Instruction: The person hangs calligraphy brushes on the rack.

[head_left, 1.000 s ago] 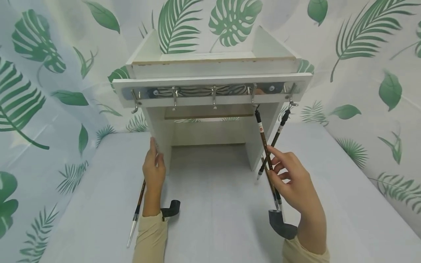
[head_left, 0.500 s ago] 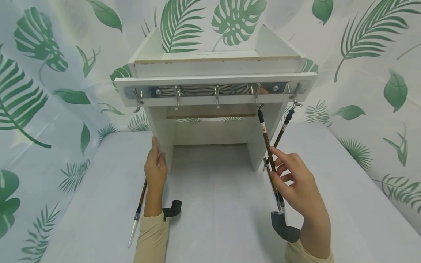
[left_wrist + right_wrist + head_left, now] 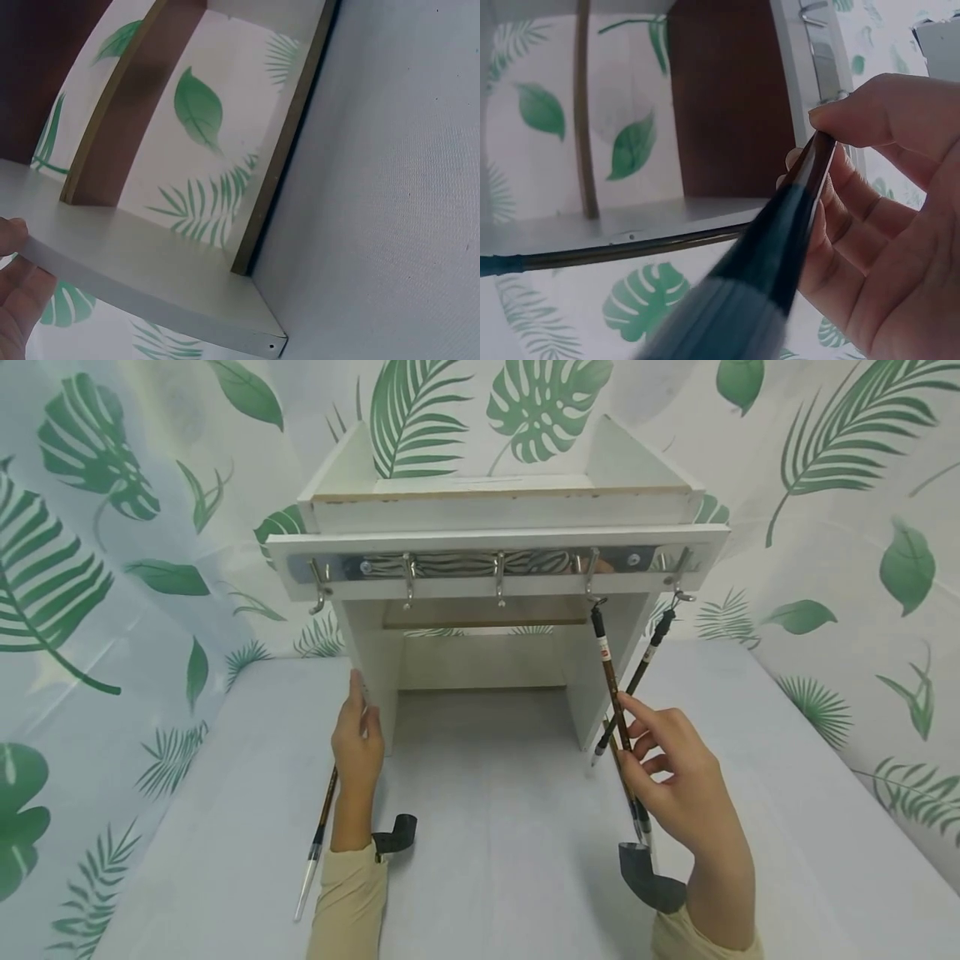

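Observation:
In the head view my right hand (image 3: 675,777) pinches a dark brown calligraphy brush (image 3: 609,672) between thumb and fingertips. The brush hangs bristle end down, its top loop right at the fourth hook (image 3: 592,575) of the metal hook strip. A second brush (image 3: 647,656) hangs slanted from the rightmost hook (image 3: 681,577), crossing behind the held one. My left hand (image 3: 357,743) holds the front edge of the left side panel (image 3: 371,668) of a white shelf unit, thumb on one face and fingers on the other in the left wrist view. The right wrist view shows the held brush's capped end (image 3: 727,315) up close.
Another brush (image 3: 321,827) with a clear cap lies on the table (image 3: 487,860) beside my left forearm. Part of one more brush (image 3: 621,768) shows behind the held brush. A leaf-patterned sheet (image 3: 825,568) surrounds the table. Black wrist cameras (image 3: 651,881) sit at both wrists.
The brush on the rightmost hook swings slightly back and forth. The whole head view has shifted a little; both hands keep their holds.

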Motion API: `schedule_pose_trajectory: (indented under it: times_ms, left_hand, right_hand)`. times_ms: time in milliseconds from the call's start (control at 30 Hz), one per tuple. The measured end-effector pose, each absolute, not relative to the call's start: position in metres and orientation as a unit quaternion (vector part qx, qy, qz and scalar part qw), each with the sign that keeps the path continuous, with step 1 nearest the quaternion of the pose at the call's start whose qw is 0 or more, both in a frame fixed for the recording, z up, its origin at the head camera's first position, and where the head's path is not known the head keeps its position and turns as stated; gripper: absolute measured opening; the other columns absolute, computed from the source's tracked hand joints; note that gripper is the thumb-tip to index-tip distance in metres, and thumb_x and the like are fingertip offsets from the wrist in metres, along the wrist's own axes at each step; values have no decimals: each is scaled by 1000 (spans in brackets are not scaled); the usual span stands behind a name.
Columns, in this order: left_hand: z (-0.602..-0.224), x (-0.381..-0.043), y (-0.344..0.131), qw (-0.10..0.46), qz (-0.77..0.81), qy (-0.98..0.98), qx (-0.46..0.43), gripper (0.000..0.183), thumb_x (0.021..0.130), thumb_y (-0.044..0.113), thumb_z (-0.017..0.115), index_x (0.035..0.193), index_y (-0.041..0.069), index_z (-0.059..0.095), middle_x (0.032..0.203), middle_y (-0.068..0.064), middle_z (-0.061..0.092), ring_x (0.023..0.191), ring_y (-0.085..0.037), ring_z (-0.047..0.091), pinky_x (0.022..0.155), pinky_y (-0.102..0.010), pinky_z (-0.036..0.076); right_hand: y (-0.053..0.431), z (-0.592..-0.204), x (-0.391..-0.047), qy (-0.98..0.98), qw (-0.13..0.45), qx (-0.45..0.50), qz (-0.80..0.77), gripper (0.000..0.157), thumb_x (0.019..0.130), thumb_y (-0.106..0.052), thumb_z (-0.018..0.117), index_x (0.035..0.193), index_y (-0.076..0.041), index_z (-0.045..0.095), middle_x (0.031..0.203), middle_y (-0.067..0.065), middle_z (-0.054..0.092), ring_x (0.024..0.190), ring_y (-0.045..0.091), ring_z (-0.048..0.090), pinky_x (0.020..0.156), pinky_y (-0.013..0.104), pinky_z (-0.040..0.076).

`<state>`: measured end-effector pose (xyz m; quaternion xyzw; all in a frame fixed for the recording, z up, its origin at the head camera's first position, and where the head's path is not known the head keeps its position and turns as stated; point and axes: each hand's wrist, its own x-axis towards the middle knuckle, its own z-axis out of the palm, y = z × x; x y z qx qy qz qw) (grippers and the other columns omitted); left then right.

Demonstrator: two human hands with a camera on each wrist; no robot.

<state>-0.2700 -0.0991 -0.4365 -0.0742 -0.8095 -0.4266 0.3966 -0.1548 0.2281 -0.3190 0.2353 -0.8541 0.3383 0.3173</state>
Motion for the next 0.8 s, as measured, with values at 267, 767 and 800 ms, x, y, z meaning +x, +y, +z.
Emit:
schedule_pose_trajectory:
  times_ms: [267, 767, 800]
  left_hand:
    - [-434, -268, -98, 387, -430, -812, -73, 58, 88, -4, 51, 141, 8, 32, 128, -22, 50, 114, -35, 53, 89, -41, 50]
    - [-432, -267, -98, 367, -453, -809, -69, 57, 88, -6, 50, 141, 7, 32, 134, -20, 47, 117, -34, 51, 88, -39, 51]
    - [-432, -267, -98, 367, -453, -809, -68, 57, 89, -6, 50, 141, 7, 32, 133, -20, 47, 117, -34, 51, 88, -39, 51]
  right_hand:
    - [227, -319, -154, -855, 321, 232, 333, 67, 63, 20, 63, 125, -1, 52, 87, 9, 52, 72, -5, 46, 57, 2, 43]
    - [223, -319, -155, -853, 323, 234, 336, 66, 63, 20, 62, 125, 0, 53, 87, 9, 52, 72, -4, 46, 57, 3, 43]
    - [223, -319, -155, -853, 323, 234, 336, 65, 63, 19, 62, 125, 0, 53, 87, 9, 52, 72, -4, 46, 57, 3, 43]
